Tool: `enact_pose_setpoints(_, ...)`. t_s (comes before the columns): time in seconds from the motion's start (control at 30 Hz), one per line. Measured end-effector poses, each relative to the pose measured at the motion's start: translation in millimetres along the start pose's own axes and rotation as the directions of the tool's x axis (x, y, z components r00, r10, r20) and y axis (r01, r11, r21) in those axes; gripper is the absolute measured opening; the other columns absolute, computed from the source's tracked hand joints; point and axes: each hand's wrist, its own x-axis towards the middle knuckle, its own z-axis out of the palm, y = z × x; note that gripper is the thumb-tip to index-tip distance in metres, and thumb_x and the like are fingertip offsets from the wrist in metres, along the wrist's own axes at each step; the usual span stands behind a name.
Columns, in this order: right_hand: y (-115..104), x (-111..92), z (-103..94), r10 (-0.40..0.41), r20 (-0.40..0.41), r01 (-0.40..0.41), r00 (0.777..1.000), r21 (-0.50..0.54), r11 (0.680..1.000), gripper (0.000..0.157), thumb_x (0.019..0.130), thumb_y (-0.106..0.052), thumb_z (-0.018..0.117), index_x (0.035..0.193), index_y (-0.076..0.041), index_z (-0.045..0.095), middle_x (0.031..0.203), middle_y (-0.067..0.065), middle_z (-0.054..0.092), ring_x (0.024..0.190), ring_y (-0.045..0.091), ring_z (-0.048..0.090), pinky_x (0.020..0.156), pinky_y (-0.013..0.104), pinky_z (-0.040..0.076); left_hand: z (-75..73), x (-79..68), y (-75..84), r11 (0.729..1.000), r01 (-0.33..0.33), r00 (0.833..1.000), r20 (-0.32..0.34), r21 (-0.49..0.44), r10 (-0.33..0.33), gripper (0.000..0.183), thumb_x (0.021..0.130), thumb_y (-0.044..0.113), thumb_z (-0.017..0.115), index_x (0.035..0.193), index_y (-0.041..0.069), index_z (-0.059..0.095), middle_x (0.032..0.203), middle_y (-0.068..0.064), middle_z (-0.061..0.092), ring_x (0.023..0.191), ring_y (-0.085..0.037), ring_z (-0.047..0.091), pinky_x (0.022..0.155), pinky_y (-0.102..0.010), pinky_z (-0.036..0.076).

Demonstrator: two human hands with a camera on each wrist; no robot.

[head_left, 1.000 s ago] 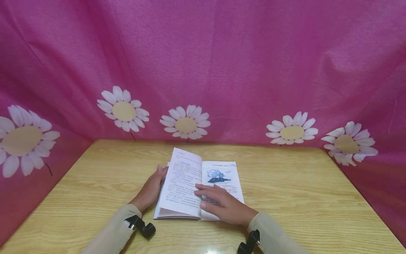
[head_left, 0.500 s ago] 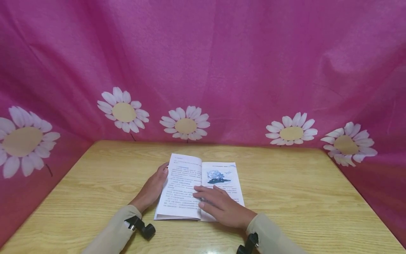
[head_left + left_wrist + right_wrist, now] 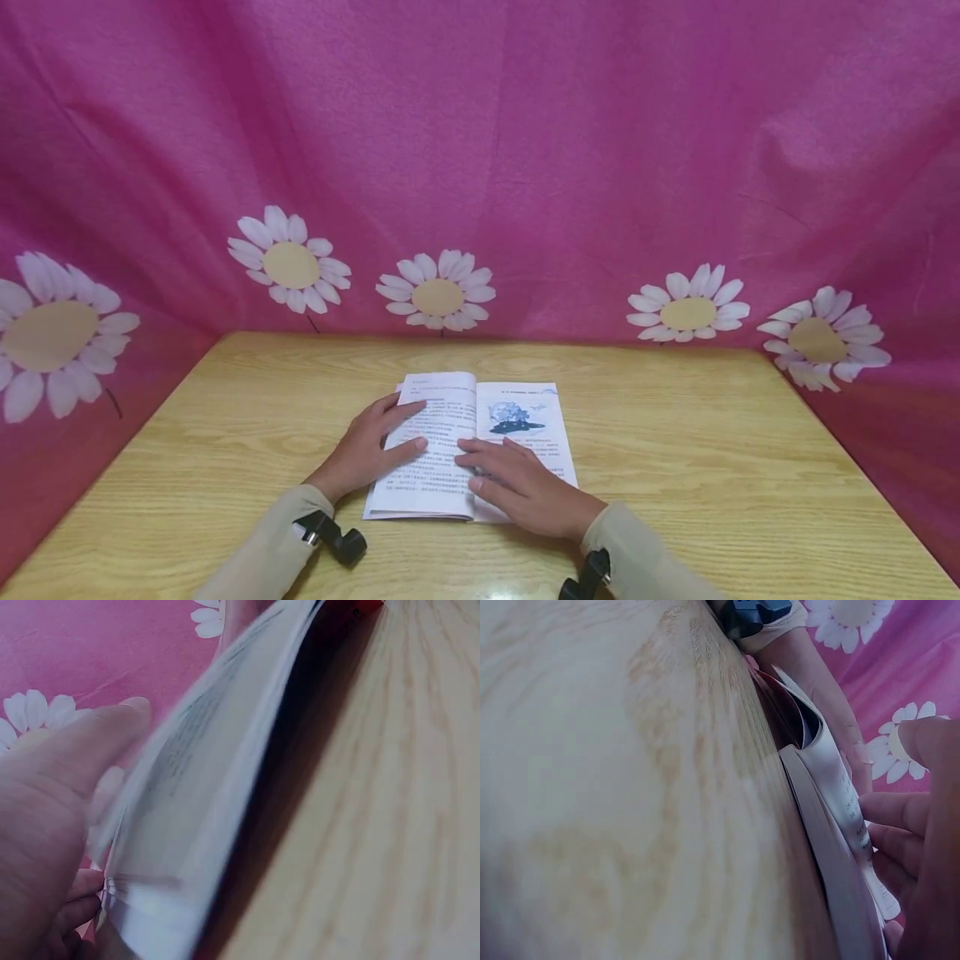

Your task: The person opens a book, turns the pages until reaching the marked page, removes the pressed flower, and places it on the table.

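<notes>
A paperback book (image 3: 517, 412) lies spread on the wooden table, with printed text on both sides and a blue tree picture at the upper right. My left hand (image 3: 367, 446) rests at its left margin, thumb and a finger reaching over the left page (image 3: 446, 487). In the left wrist view, the thumb of the left hand (image 3: 45, 802) extends above the slanting pages (image 3: 187, 780). Across the lower part of the right page, my right hand (image 3: 528, 492) lies with fingers extended to the centre fold. The right wrist view shows the right hand (image 3: 915, 832) beside the curved pages (image 3: 836, 780).
The wooden table (image 3: 697, 467) spreads around the book. A pink curtain (image 3: 562, 167) with large white daisies hangs behind and at both sides. Small black cameras (image 3: 333, 537) are strapped over the beige sleeves (image 3: 266, 546).
The raised left page has come down toward the left. My left hand has shifted from the book's left edge onto that page, while the right hand has stayed nearly still.
</notes>
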Motion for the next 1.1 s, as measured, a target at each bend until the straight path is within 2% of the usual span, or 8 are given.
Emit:
enact_pose_setpoints(0.07,1,0,-0.9,-0.011,-0.005,0.011,1.0,0.004,1.0,0.047,0.103,-0.045,0.036,0.144,-0.025,0.046,0.153,-0.014,0.032,0.142,0.006,0.024,0.117,0.049,0.011,0.1,-1.0,0.1,1.0,0.003,1.0,0.0,0.009,-0.003,0.066,0.084,0.058,0.064,0.142,0.031,0.049,0.154,-0.015,0.03,0.139,-0.04,0.027,0.105,-0.068,0.024)
enact_pose_setpoints(0.2,3,1,-5.6,-0.017,-0.051,0.021,0.999,0.069,0.997,0.048,0.102,-0.042,0.042,0.147,-0.024,0.041,0.151,-0.014,0.036,0.14,0.008,0.03,0.116,0.044,0.022,0.3,-1.8,1.2,1.0,0.019,1.0,0.011,0.014,-0.019,0.069,0.081,0.06,0.067,0.141,0.032,0.05,0.156,-0.013,0.027,0.141,-0.04,0.024,0.105,-0.069,0.023)
enact_pose_setpoints(0.3,6,0,-10.7,-0.002,-0.096,0.013,0.995,0.119,0.993,0.052,0.101,-0.04,0.046,0.148,-0.021,0.038,0.149,-0.011,0.04,0.139,0.01,0.034,0.113,0.042,0.029,0.9,-1.4,1.8,0.999,0.033,0.999,0.027,0.027,-0.033,0.072,0.079,0.063,0.067,0.142,0.034,0.049,0.157,-0.011,0.024,0.141,-0.039,0.021,0.105,-0.069,0.022)
enact_pose_setpoints(0.37,9,-2,-14.1,0.018,-0.123,-0.002,0.992,0.13,0.992,0.054,0.1,-0.04,0.048,0.148,-0.019,0.038,0.149,-0.008,0.041,0.139,0.012,0.034,0.113,0.042,0.029,1.2,-0.9,2.2,0.999,0.037,0.999,0.034,0.03,-0.038,0.073,0.078,0.064,0.066,0.142,0.035,0.048,0.158,-0.01,0.023,0.142,-0.04,0.02,0.105,-0.069,0.022)
enact_pose_setpoints(0.57,23,-6,-27.7,0.123,-0.186,-0.099,0.975,0.135,0.986,0.062,0.096,-0.046,0.054,0.149,-0.018,0.036,0.15,-0.005,0.039,0.141,0.016,0.029,0.115,0.045,0.025,2.2,0.4,2.3,0.998,0.046,0.998,0.043,0.042,-0.048,0.075,0.076,0.066,0.066,0.143,0.036,0.047,0.158,-0.009,0.022,0.142,-0.039,0.019,0.106,-0.068,0.021)
enact_pose_setpoints(0.67,33,-9,-36.4,0.199,-0.185,-0.176,0.962,0.132,0.975,0.073,0.092,-0.051,0.058,0.152,-0.02,0.031,0.154,-0.004,0.032,0.143,0.018,0.026,0.115,0.047,0.023,2.4,0.6,2.1,0.998,0.048,0.998,0.043,0.047,-0.05,0.076,0.076,0.067,0.067,0.143,0.037,0.046,0.158,-0.009,0.022,0.143,-0.039,0.018,0.106,-0.068,0.02)
enact_pose_setpoints(0.87,52,-17,-51.8,0.258,-0.183,-0.253,0.949,0.048,0.966,0.096,0.082,-0.059,0.066,0.155,-0.021,0.018,0.161,0.002,0.016,0.148,0.027,0.006,0.117,0.054,0.005,1.2,-0.1,1.4,0.997,0.053,0.998,0.042,0.054,-0.055,0.076,0.076,0.066,0.067,0.143,0.036,0.046,0.158,-0.009,0.022,0.143,-0.039,0.018,0.107,-0.067,0.019)
enact_pose_setpoints(1.1,65,-24,-59.7,0.337,-0.159,-0.341,0.928,0.003,0.94,0.111,0.072,-0.064,0.073,0.156,-0.023,0.013,0.162,0.002,0.01,0.148,0.026,0.004,0.117,0.052,0.002,0.0,-1.0,-0.4,0.999,0.025,0.999,0.033,0.036,-0.026,0.074,0.078,0.064,0.067,0.142,0.034,0.048,0.157,-0.012,0.024,0.142,-0.041,0.02,0.107,-0.067,0.019)
